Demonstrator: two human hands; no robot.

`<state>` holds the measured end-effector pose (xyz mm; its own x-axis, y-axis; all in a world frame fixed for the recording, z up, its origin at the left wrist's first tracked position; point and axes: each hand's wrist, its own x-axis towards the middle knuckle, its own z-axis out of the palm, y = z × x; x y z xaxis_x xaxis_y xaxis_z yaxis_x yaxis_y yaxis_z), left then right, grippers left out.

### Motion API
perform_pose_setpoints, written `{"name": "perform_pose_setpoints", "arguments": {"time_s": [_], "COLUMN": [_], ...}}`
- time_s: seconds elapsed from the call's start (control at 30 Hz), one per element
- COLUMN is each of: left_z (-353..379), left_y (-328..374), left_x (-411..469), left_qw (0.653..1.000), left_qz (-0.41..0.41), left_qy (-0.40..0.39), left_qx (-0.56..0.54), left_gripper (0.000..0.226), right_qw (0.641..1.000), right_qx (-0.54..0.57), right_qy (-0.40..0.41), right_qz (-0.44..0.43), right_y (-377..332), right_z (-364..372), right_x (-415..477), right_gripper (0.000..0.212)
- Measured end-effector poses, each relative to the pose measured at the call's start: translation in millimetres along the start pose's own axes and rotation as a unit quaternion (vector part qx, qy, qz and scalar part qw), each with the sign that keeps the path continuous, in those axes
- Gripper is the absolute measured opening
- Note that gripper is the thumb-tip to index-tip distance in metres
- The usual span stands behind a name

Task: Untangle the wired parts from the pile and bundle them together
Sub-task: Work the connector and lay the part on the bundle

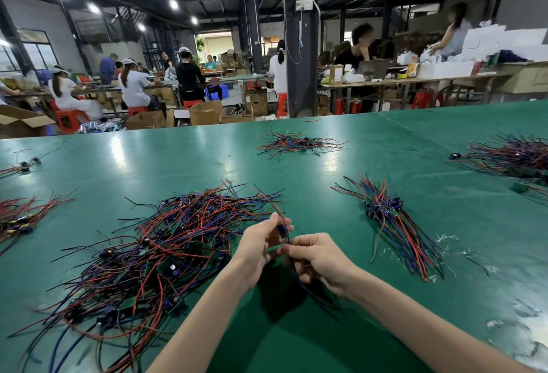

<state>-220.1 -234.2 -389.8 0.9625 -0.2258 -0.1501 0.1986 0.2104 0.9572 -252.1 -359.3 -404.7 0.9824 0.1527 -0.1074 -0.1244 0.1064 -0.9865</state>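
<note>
— Where's the part?
— The part is up off the table, held between both hands, just right of the pile.
— How are the hands on it?
— The left hand pinches it from the side with thumb and fingertips. The right hand has its fingers curled round the part's lower end, knuckles up. A blue wire trails down from that hand to the table.
— Is it free of the pile?
— I cannot tell. A red wire arcs up from it toward the tangle, which sprawls red, blue and black across the near left.
— And the sorted ones?
— A bundle lies to the right, well apart from the hands, with its wires roughly aligned.
— Anything else on the table?
— A heap at the far middle, and more heaps at both edges. Beyond the table, people sit at benches.
</note>
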Motion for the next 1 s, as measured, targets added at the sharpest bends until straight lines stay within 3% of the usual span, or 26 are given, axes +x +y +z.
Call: {"name": "perform_pose_setpoints", "arguments": {"time_s": [0.17,0.27,0.53,0.7,0.87,1.0], "left_z": [-0.1,-1.8,-3.4,-0.1,-3.0,-6.3], "left_y": [-4.2,-8.0,-12.7,-12.1,-10.6,-7.6], "left_x": [-2.4,-2.8,-2.2,-3.4,-2.5,-1.2], "left_qw": [0.995,0.993,0.997,0.996,0.997,0.997], "left_qz": [-0.005,-0.006,0.024,0.033,0.037,0.045], "left_qy": [-0.082,-0.096,-0.039,-0.043,-0.028,-0.006], "left_qx": [0.052,0.064,0.062,0.077,0.067,0.055], "left_gripper": [0.013,0.017,0.015,0.013,0.032,0.025], "right_qw": [0.998,0.996,0.998,0.998,0.998,0.995], "right_qx": [-0.021,-0.058,-0.057,-0.043,-0.066,-0.094], "right_qy": [0.036,0.048,0.031,0.035,0.011,-0.001], "right_qz": [-0.041,-0.047,-0.012,0.004,-0.015,-0.041], "right_y": [0.5,0.5,0.0,-0.6,-1.4,-3.0], "right_z": [-1.0,-2.7,0.4,0.4,1.4,2.1], "right_x": [1.7,1.6,-0.1,-0.7,-3.0,-5.8], "right_gripper": [0.024,0.027,0.024,0.018,0.014,0.016]}}
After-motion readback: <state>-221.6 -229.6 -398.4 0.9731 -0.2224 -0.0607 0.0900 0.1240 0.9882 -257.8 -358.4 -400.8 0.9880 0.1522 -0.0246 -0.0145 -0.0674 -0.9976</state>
